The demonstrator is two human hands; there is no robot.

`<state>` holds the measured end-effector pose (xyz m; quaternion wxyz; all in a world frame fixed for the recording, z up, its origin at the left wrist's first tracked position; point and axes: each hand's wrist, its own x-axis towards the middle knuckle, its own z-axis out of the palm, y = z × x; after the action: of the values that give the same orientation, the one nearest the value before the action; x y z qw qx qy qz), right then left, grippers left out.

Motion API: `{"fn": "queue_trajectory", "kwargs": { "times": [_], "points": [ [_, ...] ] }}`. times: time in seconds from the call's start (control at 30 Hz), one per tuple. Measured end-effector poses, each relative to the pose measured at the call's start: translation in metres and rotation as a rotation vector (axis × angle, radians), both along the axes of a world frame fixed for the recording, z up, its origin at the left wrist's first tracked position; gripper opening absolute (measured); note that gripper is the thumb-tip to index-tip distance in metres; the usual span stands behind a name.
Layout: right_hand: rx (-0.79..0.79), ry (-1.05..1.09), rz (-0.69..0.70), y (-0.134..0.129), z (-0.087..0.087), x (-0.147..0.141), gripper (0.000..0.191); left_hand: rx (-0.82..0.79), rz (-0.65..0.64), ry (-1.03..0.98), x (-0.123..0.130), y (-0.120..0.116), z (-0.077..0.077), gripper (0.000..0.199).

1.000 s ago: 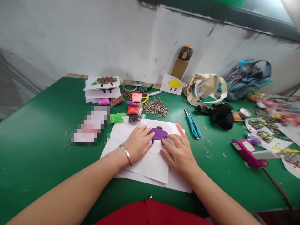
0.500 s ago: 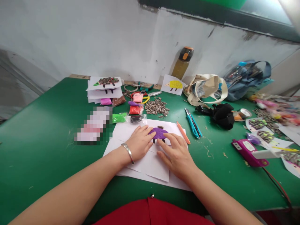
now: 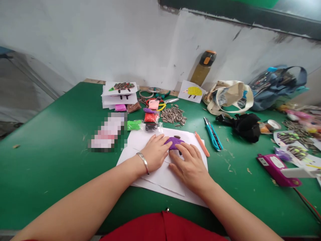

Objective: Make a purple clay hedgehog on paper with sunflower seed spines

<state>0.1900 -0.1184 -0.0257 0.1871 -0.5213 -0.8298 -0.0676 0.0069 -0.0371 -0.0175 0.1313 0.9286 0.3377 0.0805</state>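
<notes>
A domed purple clay shape lies flat on white paper in front of me. My left hand rests on the paper with its fingers stretched out, the tips touching the clay's left side. My right hand reaches in from the other side, fingers apart, with its fingertips on the clay's right and lower edge. One small black leg shape shows beneath the clay; the rest of that lower part is hidden by the right hand. A single sunflower seed sits at the clay's top edge.
Behind the paper are a sunflower seed pile, a green clay packet, a red clay packet and scissors. To the right lie an orange stick tool, a teal utility knife and a magenta glue gun.
The view has turned slightly left, so everything appears further right. My right fingers have moved in over the clay and now cover one of its black legs. The left hand stays on the clay.
</notes>
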Motion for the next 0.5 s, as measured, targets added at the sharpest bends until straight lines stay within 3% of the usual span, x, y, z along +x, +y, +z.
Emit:
{"fn": "queue_trajectory", "kwargs": {
  "times": [0.5],
  "points": [
    [-0.028, 0.018, -0.034, -0.0003, -0.0025, -0.002, 0.037, 0.004, -0.01, -0.019, 0.0005, 0.0007, -0.0005, 0.042]
  ]
}}
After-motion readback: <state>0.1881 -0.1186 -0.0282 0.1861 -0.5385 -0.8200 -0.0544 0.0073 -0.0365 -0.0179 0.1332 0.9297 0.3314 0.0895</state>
